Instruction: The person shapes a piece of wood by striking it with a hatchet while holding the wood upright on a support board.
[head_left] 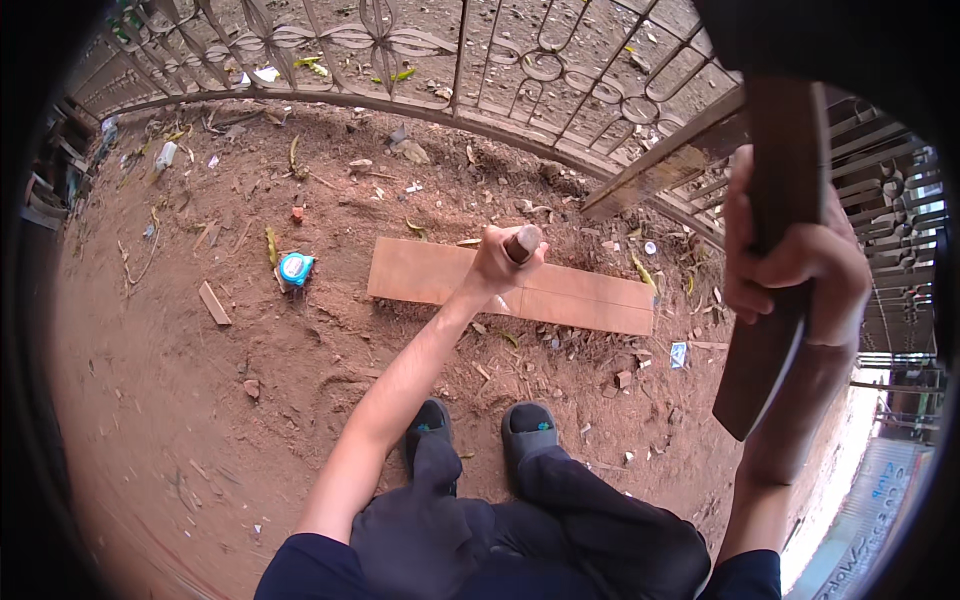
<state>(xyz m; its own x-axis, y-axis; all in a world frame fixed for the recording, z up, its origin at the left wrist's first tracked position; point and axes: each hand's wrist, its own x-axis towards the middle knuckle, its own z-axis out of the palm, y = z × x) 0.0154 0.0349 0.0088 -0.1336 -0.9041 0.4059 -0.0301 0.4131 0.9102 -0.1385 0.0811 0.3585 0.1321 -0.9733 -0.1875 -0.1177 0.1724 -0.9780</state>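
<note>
1. Where the flat rectangular wooden board (pixel 510 287) lies on the bare reddish soil (pixel 150 400), it serves as the reference for all positions below; its surface is smooth and pale brown, with a faint line along its length.
2. The left hand (pixel 497 262) sits over the board's near-centre, fingers wrapped fully around a round wooden handle (pixel 523 243) that stands upright on the board.
3. The right hand (pixel 790 265) is raised to the right of the board, closed tight around a long dark blade-like tool (pixel 765 350) with a broad, flat, rounded lower end.
4. Just left of the board lies a round blue tape measure (pixel 296 267); a small wood offcut (pixel 214 303) lies farther left.
5. Below the board, two dark slip-on sandals (pixel 528 428) stand on soil strewn with chips.
6. Beyond the board runs a curved ornamental metal fence (pixel 420 60) of scrolled bars.
</note>
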